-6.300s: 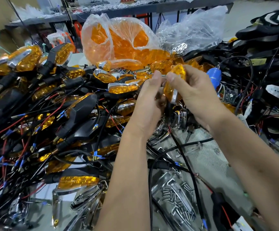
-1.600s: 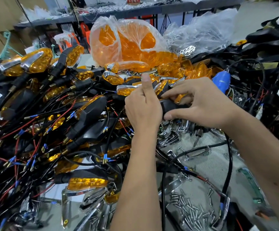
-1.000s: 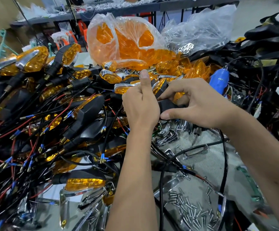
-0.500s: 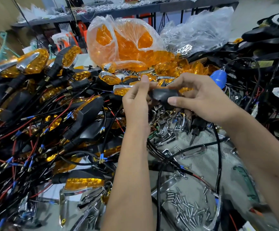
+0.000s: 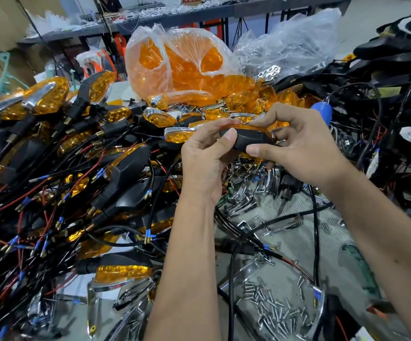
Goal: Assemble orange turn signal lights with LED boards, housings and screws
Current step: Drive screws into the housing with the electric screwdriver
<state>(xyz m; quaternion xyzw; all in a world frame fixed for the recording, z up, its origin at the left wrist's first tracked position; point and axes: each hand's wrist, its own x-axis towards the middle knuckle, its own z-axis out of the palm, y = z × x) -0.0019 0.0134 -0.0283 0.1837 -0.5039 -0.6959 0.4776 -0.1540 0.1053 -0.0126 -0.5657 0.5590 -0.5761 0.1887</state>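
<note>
1. Black housing with a thin orange lens edge along its top.
2. Amber faceted lenses in the clear plastic bag, deep orange.
3. Finished turn signals heaped at left: black bodies, amber lenses, chrome trim.
4. Black and red wires tipped with blue sleeves and brass ends.
5. Silver screws scattered on the grey ribbed tabletop.
6. Blue handle near the orange lens pile.
7. Shiny chrome trim pieces, mirror-bright.

Materials and finishes
Matt black plastic housing; glossy orange lenses bagged in clear film; bright metal screws.
</note>
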